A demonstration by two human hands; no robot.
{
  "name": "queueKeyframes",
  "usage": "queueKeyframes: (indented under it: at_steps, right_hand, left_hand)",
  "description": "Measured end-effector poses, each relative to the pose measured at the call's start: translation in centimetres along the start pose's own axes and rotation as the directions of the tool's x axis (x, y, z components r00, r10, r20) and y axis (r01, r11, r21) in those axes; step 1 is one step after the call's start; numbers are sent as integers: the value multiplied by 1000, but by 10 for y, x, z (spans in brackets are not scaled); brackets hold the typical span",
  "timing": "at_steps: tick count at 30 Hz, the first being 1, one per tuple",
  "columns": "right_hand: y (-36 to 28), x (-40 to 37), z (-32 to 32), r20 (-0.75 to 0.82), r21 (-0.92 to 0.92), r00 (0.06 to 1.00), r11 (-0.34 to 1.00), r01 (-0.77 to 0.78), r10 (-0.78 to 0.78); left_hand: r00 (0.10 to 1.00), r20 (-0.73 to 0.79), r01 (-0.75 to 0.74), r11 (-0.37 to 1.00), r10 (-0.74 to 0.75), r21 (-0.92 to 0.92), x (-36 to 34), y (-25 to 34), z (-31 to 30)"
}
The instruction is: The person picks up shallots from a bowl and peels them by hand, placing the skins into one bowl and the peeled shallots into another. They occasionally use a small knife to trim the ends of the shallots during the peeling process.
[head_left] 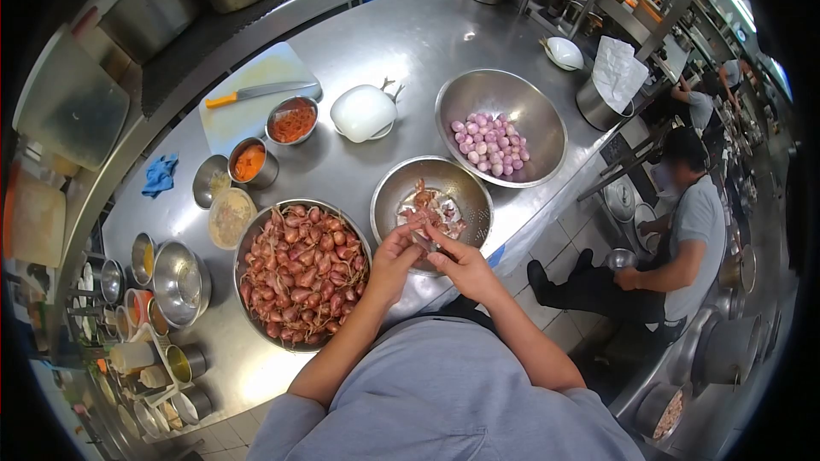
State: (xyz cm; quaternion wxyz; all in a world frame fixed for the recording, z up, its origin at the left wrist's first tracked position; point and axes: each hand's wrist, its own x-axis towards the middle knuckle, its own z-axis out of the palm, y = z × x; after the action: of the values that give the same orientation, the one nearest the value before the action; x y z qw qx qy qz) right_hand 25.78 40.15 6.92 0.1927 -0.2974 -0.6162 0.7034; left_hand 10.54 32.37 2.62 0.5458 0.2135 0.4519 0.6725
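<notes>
Both my hands meet over the near rim of a perforated metal bowl (390,192) that holds shallot skins (444,220). My left hand (396,258) is closed, its fingertips pinching something small, probably a shallot. A small knife (422,242) is held in my right hand (462,264), its blade at the left fingertips. Left of my hands stands a large bowl heaped with unpeeled red shallots (303,277). Beyond, to the right, a wide steel bowl (538,111) holds peeled pinkish shallots (491,143).
A cutting board (256,72) bears a knife with an orange handle (248,95). Small bowls with orange food (291,121), a white bag (365,113) and a blue cloth (160,176) lie farther off. A person (696,239) sits at right, beyond the table.
</notes>
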Motion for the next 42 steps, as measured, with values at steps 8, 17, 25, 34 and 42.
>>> queueKeyframes:
  at_steps: [8,17,25,34,42]
  right_hand:
    - [1,0,-1,-83,-77,996,997,12,-18]
    - [-13,-2,-4,17,432,927,833,-346,375]
    - [-17,-4,-6,66,395,929,845,-360,365]
    - [-24,-2,-6,-47,249,954,929,-276,296]
    - [-8,-5,-11,219,235,956,940,-246,196]
  left_hand:
    - [999,-13,35,999,-35,4,1,-5,-2]
    - [991,23,133,986,-132,-96,-2,5,2]
    - [999,25,44,999,-45,23,2,-4,-1]
    - [990,65,128,990,-124,-60,1,-7,-4]
    - [990,83,132,936,-110,-325,1,-7,-5]
